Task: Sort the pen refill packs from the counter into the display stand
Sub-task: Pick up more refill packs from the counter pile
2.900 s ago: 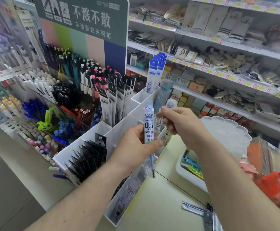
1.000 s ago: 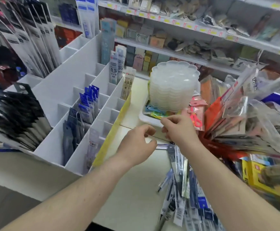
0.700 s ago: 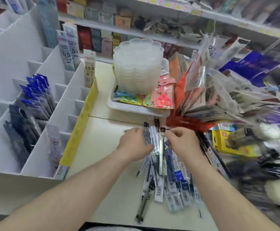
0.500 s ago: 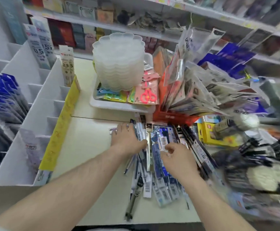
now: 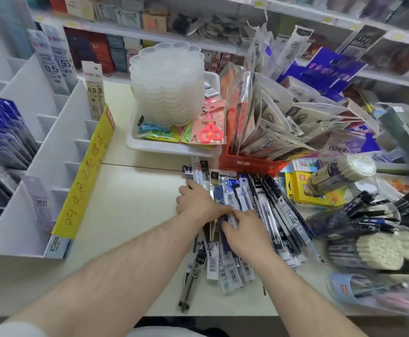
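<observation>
Both hands rest on a fanned heap of long, clear-plastic pen refill packs (image 5: pixel 245 210) lying on the cream counter (image 5: pixel 130 203). Left hand (image 5: pixel 196 203) — fingers curled, lying on the heap's left edge; whether it grips a pack cannot be told. Right hand (image 5: pixel 245 233) — fingers bent down onto blue-labelled packs just beside the left wrist; grip likewise unclear. The white compartmented display stand (image 5: pixel 52 152) stands well left of the left hand, several slots holding packs.
</observation>
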Demonstrator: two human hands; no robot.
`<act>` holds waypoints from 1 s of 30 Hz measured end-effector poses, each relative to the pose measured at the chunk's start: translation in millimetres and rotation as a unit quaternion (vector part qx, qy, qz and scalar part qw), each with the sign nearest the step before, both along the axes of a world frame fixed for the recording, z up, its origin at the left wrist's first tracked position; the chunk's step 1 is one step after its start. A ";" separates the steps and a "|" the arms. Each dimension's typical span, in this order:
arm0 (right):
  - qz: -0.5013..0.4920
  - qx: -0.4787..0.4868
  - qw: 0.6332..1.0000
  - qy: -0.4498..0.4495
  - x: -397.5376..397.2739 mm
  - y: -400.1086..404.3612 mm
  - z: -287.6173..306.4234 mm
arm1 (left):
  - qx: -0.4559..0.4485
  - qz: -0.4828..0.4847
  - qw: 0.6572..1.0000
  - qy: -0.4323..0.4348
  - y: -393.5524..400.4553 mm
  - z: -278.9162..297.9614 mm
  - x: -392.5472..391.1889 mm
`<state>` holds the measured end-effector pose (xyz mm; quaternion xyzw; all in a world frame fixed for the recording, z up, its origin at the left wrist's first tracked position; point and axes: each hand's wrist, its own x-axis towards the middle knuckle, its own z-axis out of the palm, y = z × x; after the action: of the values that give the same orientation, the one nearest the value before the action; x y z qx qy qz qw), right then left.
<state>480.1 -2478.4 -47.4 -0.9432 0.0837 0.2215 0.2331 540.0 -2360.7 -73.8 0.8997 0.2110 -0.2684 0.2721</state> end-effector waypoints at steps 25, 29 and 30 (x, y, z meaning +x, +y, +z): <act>0.158 0.062 0.983 -0.071 -26.1 35.4 2.9 | -0.305 0.323 0.886 -0.137 106.8 4.3 -20.8; 0.184 0.009 0.983 -0.020 -39.3 62.5 -4.2 | -0.326 0.318 0.869 -0.193 119.2 14.2 -15.7; 0.177 -0.015 0.984 -0.007 -40.4 68.0 -4.5 | -0.332 0.311 0.865 -0.213 121.2 17.2 -15.5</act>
<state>439.7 -2410.3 -51.8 -0.9479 -0.0834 0.2516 0.1769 524.6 -2239.4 -56.6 0.6794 0.3150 -0.0257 0.6622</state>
